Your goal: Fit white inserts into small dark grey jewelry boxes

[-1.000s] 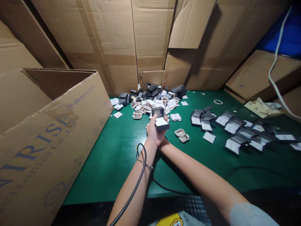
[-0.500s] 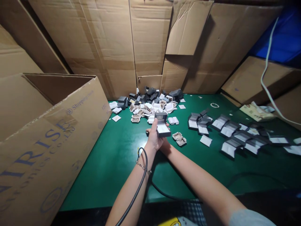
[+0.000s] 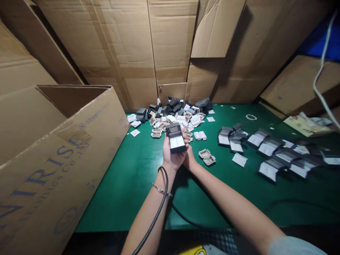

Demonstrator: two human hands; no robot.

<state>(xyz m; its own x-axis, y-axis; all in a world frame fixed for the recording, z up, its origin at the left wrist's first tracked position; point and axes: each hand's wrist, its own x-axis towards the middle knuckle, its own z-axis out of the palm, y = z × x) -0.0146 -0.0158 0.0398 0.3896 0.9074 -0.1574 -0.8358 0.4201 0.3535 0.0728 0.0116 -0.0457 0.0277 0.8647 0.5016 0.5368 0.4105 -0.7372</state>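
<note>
My left hand (image 3: pixel 172 159) is closed around a small black hinged box (image 3: pixel 175 137) with a white lining. Its lid is up and its inside faces me. My right hand (image 3: pixel 189 157) is close against the left one, just behind and to its right; its fingers are mostly hidden, so what they hold, if anything, cannot be seen. A grey-beige moulded insert (image 3: pixel 207 157) lies on the green table to the right of my hands. Behind them is a heap of black boxes (image 3: pixel 172 105) and pale inserts (image 3: pixel 195 120).
Several open black boxes (image 3: pixel 268 170) with white linings lie in rows on the right. A white card (image 3: pixel 239 160) is on the green table (image 3: pixel 119 191) near them. A large printed carton (image 3: pixel 66 166) stands on the left. A black cable (image 3: pixel 156 216) runs along my left arm.
The box in my left hand has turned and shifted slightly left, and the palm now faces up more. My right hand's fingers have moved behind it. The view has shifted a little.
</note>
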